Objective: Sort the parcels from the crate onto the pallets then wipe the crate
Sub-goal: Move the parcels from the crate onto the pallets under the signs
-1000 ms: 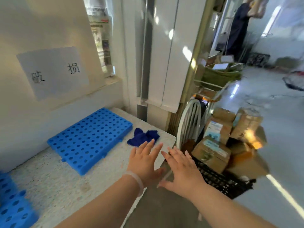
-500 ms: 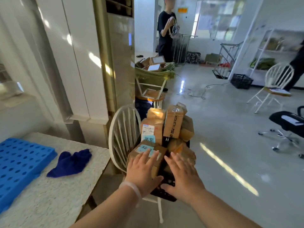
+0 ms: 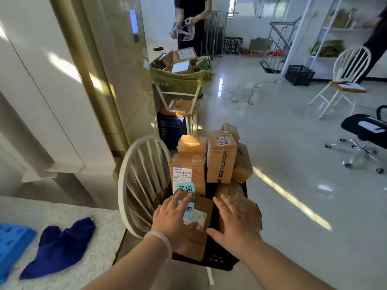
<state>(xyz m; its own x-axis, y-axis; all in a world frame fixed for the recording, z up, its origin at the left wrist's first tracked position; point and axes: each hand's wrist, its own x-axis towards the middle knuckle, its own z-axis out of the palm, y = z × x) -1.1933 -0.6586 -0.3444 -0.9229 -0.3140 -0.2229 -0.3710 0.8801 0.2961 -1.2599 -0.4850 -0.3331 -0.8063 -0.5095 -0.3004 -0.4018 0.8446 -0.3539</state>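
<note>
At the near left edge a blue perforated pallet (image 3: 12,243) lies on a speckled white tabletop (image 3: 104,227). Just right of it, on the same top, is a crumpled dark blue cloth (image 3: 60,243). Right of the table stands a white spindle-back chair (image 3: 142,181), and on its seat sits a black plastic crate (image 3: 219,258) heaped with brown cardboard parcels.

The left hand (image 3: 176,218), with a pale band at the wrist, lies flat on the nearest parcel (image 3: 199,210). Its fingers are straight and spread across a blue handwritten label, and the thumb reaches toward the parcel's near right corner. Behind that stands a labelled parcel (image 3: 188,172) carrying a barcode sticker and another blue tag. To its right a tall parcel (image 3: 221,162) stands upright with smaller boxes around it.

The right hand (image 3: 234,222) is also open, fingers straight and spread over a crumpled brown parcel (image 3: 251,210) at the crate's near right. Whether the palm presses on it cannot be told.

Farther off, a bin draped in green cloth (image 3: 180,78) holds more boxes, and a person in dark clothes (image 3: 192,17) stands behind it. At far right are a second black crate (image 3: 299,75), another white chair (image 3: 347,68) and a black office chair (image 3: 364,128) on the glossy floor.
</note>
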